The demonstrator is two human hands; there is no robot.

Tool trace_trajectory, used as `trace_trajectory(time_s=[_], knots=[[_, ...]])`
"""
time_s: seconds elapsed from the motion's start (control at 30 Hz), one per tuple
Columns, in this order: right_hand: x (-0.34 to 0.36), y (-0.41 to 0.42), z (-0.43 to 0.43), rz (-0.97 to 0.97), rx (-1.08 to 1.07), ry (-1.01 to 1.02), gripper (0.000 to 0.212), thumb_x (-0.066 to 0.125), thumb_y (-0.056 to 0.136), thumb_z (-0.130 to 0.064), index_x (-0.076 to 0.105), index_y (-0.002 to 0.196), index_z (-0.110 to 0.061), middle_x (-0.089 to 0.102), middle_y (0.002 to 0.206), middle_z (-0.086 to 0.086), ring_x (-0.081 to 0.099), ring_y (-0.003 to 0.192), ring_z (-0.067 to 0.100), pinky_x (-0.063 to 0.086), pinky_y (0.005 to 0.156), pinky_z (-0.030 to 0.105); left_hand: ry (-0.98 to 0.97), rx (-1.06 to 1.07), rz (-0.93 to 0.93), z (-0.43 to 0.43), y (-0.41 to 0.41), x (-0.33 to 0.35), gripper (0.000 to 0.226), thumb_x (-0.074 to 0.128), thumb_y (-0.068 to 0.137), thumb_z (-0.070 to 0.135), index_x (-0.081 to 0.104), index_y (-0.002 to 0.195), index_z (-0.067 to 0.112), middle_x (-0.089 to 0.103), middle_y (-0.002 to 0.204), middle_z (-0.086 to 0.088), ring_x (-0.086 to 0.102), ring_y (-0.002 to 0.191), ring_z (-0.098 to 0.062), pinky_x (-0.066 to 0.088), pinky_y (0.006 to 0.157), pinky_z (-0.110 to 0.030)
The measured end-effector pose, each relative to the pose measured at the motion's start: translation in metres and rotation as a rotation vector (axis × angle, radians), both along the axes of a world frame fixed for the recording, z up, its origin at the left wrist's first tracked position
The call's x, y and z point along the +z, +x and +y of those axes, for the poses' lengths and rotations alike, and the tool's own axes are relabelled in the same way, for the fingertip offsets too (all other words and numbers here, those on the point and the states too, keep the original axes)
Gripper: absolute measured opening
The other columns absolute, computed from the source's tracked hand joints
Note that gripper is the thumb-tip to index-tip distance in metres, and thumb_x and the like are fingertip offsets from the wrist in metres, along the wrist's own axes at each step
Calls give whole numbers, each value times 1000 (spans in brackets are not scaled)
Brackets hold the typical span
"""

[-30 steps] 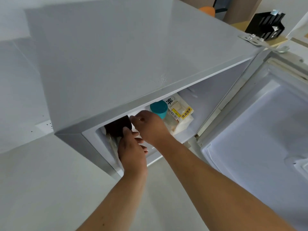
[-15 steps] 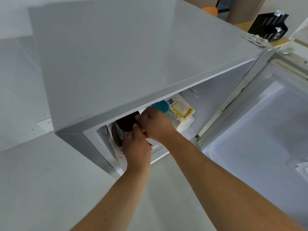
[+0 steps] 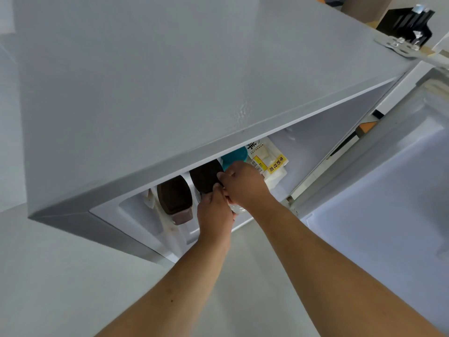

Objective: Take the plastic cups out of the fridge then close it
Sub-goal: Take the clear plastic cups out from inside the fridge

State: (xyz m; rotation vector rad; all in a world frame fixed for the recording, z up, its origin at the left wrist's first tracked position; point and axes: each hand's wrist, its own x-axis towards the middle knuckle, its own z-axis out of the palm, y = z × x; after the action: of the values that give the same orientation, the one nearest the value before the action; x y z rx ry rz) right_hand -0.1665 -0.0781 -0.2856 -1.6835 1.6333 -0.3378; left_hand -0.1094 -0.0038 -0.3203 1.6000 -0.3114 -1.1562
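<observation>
The small grey fridge (image 3: 170,81) stands open, seen from above. On its top shelf are two clear plastic cups with dark brown lids. The left cup (image 3: 175,198) stands alone near the shelf's front. Both hands hold the right cup (image 3: 205,176): my left hand (image 3: 215,212) wraps its clear body from below, and my right hand (image 3: 245,183) pinches the lid's rim. A teal-lidded cup (image 3: 234,154) stands just behind my right hand, partly hidden by it and by the fridge top.
A bagged bread loaf (image 3: 272,164) with a yellow label lies to the right of the cups. The fridge door (image 3: 388,190) hangs open at the right. A black rack (image 3: 408,20) sits beyond the fridge's far corner. Pale floor lies below.
Both hands have closed on the right dark-lidded cup and drawn it toward the shelf front. A second dark-lidded cup now shows at the left. The view has moved closer.
</observation>
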Motion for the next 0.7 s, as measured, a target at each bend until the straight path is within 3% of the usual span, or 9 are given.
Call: trace_trajectory(time_s=[0.07,0.13,0.2,0.27,0.37,0.47,0.57,0.7], knots=[[-8,2,-2,-34,15,39,26,57,98,-32,69,89,-12,72,82,8,73,75,25,63,73,46,55,3,58,-4,3,-9,31,51,104,40,64,80,26,67,71,2,64,88,-23,58,77,-42],[-19,7,-4,68,49,12,27,56,100,-35,67,93,-12,71,86,7,71,80,24,62,77,42,118,37,179,-10,8,-16,30,52,103,42,68,84,26,69,71,7,61,94,-21,56,73,-31],[-30,12,-4,236,73,-65,27,54,103,-39,66,98,-15,68,84,2,66,80,19,54,71,30,160,24,213,-11,11,-25,29,53,102,44,67,85,25,70,69,1,60,94,-19,62,70,-37],[-39,15,-4,257,61,-67,21,57,103,-35,64,93,-18,62,75,-3,62,76,16,41,62,24,184,-16,207,-9,13,-33,31,53,103,45,67,85,23,72,74,-1,68,83,-23,62,73,-47],[-47,16,-4,298,48,-75,17,60,101,-35,61,90,-22,58,73,-6,59,70,13,38,64,23,156,-37,208,-3,14,-37,30,52,104,43,70,90,23,72,69,4,62,56,-10,50,56,-26],[-49,13,-3,286,40,-108,16,59,101,-36,61,93,-23,60,76,-7,56,67,9,38,61,21,144,-106,57,8,16,-40,32,50,105,41,71,94,20,75,79,4,61,50,-5,46,47,-18],[-49,4,-1,259,73,-119,20,57,102,-37,66,107,-19,59,85,-5,58,81,14,43,74,25,126,-162,-117,26,19,-47,19,54,101,36,67,93,25,74,94,2,67,70,-12,54,65,-30],[-38,-5,8,216,92,-189,26,55,102,-39,66,115,-20,61,91,-6,53,79,11,39,71,24,149,-190,-263,43,25,-56,8,56,95,32,63,98,33,69,105,14,71,95,-16,58,89,-45]])
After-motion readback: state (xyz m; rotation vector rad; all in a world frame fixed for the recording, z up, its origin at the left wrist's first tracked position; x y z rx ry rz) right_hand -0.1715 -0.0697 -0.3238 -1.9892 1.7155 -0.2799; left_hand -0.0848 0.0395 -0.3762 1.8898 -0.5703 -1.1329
